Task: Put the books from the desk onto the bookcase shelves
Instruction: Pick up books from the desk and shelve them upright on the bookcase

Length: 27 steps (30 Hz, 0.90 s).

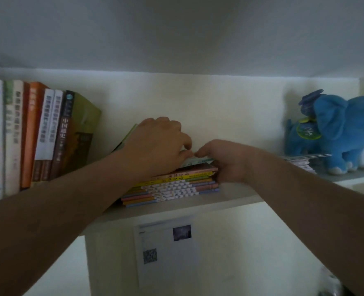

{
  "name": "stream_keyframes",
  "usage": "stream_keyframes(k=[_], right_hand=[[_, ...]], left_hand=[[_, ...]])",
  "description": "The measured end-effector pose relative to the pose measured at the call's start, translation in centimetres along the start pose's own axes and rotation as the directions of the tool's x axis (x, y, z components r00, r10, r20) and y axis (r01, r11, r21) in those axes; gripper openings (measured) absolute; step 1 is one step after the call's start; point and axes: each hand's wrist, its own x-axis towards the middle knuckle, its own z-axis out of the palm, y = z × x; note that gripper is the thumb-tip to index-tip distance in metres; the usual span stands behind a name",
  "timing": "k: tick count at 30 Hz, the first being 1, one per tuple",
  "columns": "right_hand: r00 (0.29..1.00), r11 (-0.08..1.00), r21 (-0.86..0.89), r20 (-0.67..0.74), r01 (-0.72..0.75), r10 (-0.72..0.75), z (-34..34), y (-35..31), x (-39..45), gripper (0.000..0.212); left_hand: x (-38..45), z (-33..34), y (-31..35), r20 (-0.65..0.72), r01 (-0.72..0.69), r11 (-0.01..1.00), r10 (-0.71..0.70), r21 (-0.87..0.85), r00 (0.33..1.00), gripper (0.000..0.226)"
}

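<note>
My left hand (157,146) lies curled over the stack (172,184) on the shelf (230,199), holding a thin book at its 10 o'clock. My right hand (226,161) grips the stack's 3 o'clock end. This batch is shelved; the desk is out of view, so I can't tell what remains.

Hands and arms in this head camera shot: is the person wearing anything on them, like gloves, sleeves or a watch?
No. Both forearms are bare as far as the picture shows them, with no sleeve edge in view. The left hand and the right hand have no gloves, and no watch, bracelet or ring can be seen on the sides that show. The light is dim, so small details such as nails cannot be made out.
</note>
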Motion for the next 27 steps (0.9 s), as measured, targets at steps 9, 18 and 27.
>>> stream_keyframes(k=[9, 18, 27], right_hand=[[0.975, 0.998, -0.01, -0.214, -0.064, 0.06, 4.0, 0.3, 1.2, 0.029], [0.974, 0.953, -0.301, -0.218, -0.017, -0.052, 9.7, -4.0, 0.2, 0.048], [0.859, 0.757, -0.487, -0.025, 0.436, -0.511, 25.4, -12.3, -3.2, 0.025]], left_hand=[[-2.2, -3.5, -6.3, -0.125, 0.27, 0.949, -0.252, 0.16, 0.96, 0.037], [-7.8, -6.4, -15.0, -0.123, 0.433, 0.876, -0.415, 0.212, 0.901, 0.02], [-9.8, -9.1, -18.2, -0.056, 0.346, 0.845, -0.402, -0.408, 0.914, 0.024]])
